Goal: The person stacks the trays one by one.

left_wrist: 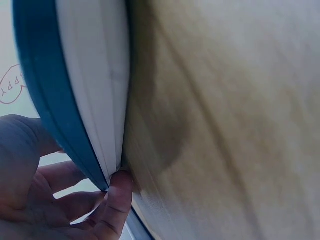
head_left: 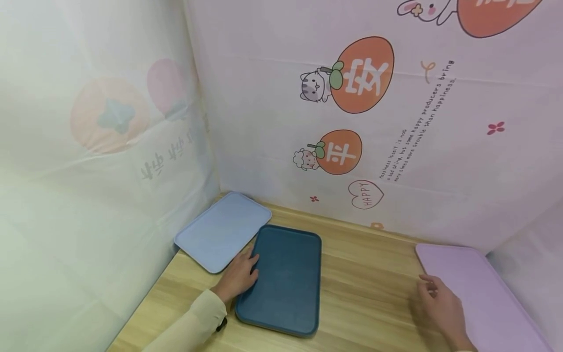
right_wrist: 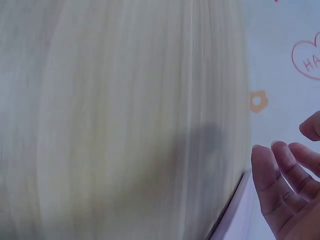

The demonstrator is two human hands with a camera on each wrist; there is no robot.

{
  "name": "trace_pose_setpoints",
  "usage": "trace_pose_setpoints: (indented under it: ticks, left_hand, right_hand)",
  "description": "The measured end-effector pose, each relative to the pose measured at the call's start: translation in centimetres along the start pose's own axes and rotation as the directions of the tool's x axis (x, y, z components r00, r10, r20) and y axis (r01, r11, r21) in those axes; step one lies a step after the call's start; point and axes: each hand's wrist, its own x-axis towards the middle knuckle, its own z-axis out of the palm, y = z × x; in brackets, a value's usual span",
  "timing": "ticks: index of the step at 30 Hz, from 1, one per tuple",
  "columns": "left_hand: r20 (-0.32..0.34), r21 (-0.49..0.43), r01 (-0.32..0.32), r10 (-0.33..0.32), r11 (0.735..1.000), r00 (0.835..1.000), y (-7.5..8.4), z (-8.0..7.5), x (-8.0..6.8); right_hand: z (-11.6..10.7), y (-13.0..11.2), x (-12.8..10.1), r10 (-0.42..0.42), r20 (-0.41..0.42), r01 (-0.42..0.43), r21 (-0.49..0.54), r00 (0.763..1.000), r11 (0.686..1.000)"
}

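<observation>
In the head view a dark teal tray [head_left: 288,281] lies on the wooden table. My left hand [head_left: 239,276] is at its left long edge, thumb over the rim. The left wrist view shows the fingers [left_wrist: 117,202] curled against the side, gripping the edge, with the little finger lowest. A white layer [left_wrist: 97,80] shows below the teal rim [left_wrist: 47,90]. My right hand [head_left: 440,303] hovers by the left edge of a lilac tray [head_left: 488,303], fingers loosely bent and holding nothing. Its shadow falls on the table in the right wrist view.
A light blue tray [head_left: 226,230] lies at the back left, its right corner close to the teal tray. Bare wooden tabletop [head_left: 365,278] stretches between the teal and lilac trays. Printed cloth walls [head_left: 264,122] enclose the table's back and sides.
</observation>
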Motion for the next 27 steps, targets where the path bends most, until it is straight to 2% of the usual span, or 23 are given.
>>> trace_pose_setpoints:
  ticks: [8, 20, 27]
  left_hand:
    - [-0.008, -0.012, -0.005, 0.004, 1.000, 1.000, -0.5, 0.2, 0.1]
    - [0.010, -0.002, 0.004, -0.004, 1.000, 1.000, -0.3, -0.1, 0.2]
    - [0.017, 0.008, 0.010, -0.010, 1.000, 1.000, -0.5, 0.1, 0.3]
  right_hand:
    - [-0.5, 1.6, 0.2, 0.025, 0.006, -0.025, -0.005, 1.000, 1.000]
    - [-2.1, 3.9, 0.9, 0.095, 0.042, -0.093, -0.037, 0.995, 0.995]
    - [-3.6, 5.1, 1.5, 0.114, 0.033, -0.113, -0.030, 0.993, 0.993]
